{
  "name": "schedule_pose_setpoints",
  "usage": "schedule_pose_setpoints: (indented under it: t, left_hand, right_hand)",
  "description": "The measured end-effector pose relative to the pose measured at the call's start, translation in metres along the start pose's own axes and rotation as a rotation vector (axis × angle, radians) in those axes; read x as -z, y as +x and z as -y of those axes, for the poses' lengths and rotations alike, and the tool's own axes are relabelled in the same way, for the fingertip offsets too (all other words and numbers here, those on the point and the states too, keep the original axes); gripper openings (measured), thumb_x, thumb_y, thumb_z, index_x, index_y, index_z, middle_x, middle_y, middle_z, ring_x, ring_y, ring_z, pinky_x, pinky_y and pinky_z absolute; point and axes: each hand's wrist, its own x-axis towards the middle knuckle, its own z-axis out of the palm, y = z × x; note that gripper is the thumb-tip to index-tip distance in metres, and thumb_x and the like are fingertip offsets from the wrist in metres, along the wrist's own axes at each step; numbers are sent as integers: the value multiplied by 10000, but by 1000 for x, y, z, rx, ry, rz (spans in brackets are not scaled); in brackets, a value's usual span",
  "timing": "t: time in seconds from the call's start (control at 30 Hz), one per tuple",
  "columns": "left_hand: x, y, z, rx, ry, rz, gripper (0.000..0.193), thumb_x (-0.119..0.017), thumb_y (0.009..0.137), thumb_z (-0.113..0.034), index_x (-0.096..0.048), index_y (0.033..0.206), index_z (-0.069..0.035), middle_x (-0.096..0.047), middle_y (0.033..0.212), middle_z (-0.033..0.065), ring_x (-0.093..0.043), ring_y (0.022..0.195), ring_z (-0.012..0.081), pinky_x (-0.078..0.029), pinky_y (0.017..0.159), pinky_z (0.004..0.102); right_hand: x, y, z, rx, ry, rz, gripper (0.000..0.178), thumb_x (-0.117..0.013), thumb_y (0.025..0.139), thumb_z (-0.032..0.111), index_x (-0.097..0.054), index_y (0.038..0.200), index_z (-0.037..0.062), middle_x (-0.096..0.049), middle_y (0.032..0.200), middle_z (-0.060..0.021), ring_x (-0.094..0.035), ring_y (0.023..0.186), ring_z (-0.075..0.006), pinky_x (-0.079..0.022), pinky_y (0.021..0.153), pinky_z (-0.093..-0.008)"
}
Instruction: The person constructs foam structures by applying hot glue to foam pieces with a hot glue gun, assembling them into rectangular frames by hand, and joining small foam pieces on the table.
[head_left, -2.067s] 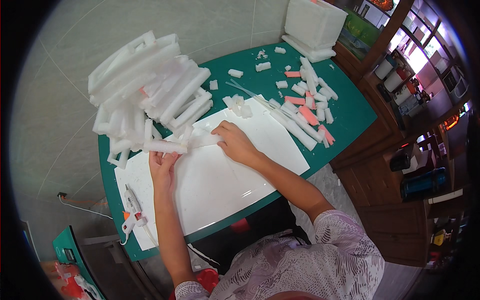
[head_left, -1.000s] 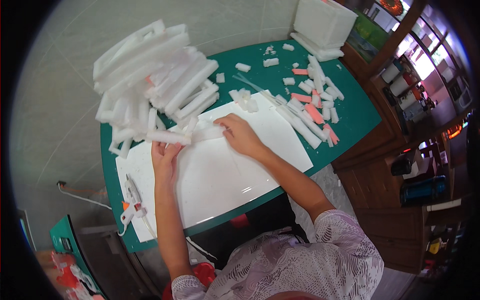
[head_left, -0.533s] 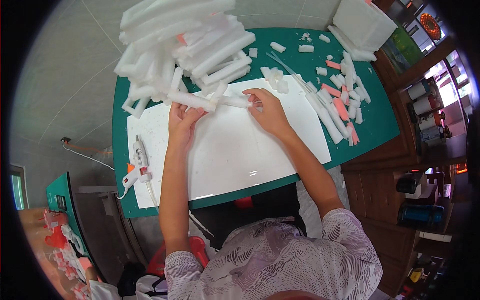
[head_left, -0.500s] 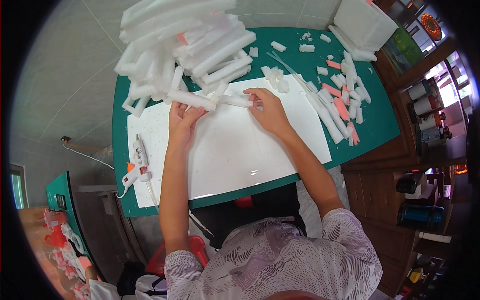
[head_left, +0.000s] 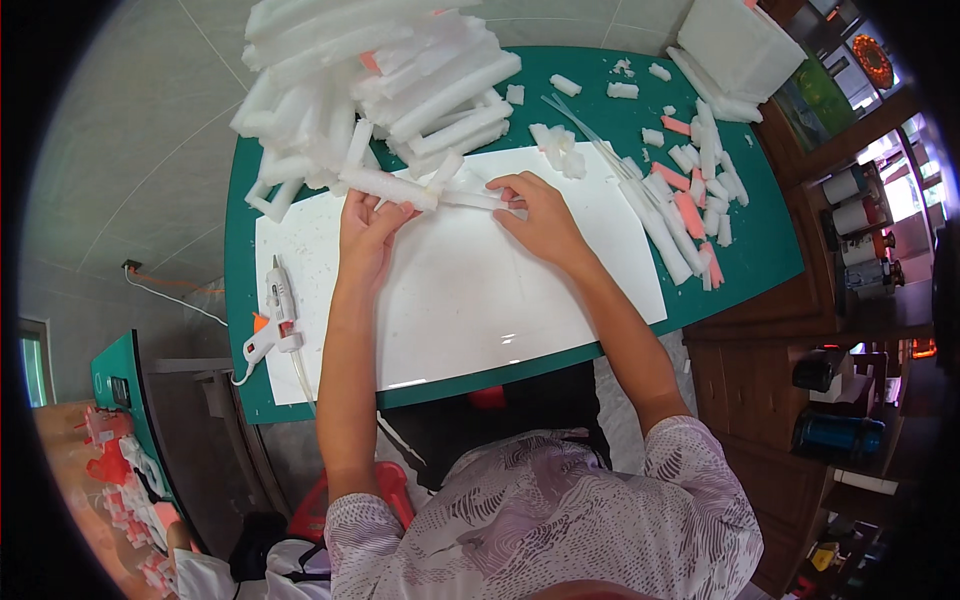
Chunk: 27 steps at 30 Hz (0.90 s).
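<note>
My left hand [head_left: 366, 232] is closed on a white foam piece [head_left: 388, 187] made of joined sticks, with a short stub rising near its right end. A thinner white strip [head_left: 472, 201] runs from that joint to my right hand [head_left: 543, 222], whose thumb and fingers pinch its far end. Both hands are above the white board [head_left: 470, 310], near its far edge. Just behind my left hand rises a tall pile of white foam sticks [head_left: 440, 105]. A white hot glue gun [head_left: 280, 310] lies on the board's left side.
Loose white and pink foam pieces [head_left: 688, 215] and clear glue sticks [head_left: 580, 125] lie on the right of the green table [head_left: 750, 255]. A white foam block [head_left: 735, 45] stands at the far right corner, beside wooden shelves [head_left: 830, 290]. Another person's sleeve [head_left: 205, 575] shows at lower left.
The view has shifted slightly. Both hands keep their grip in nearly the same place; the thin strip between them shows a little straighter and clearer.
</note>
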Motion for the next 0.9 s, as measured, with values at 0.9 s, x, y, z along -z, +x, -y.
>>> schedule_pose_setpoints:
  t: [0.9]
  left_hand:
    - [-4, 0, -2, 2, 9, -6, 517, -656, 792, 37, -414, 1247, 3, -554, 1181, 126, -619, 1059, 230, -509, 939, 399]
  right_hand:
    - [0, 0, -3, -16, -54, -7, 189, -660, 790, 28, -628, 975, 3, -649, 862, -99, -641, 791, -194, -550, 807, -291]
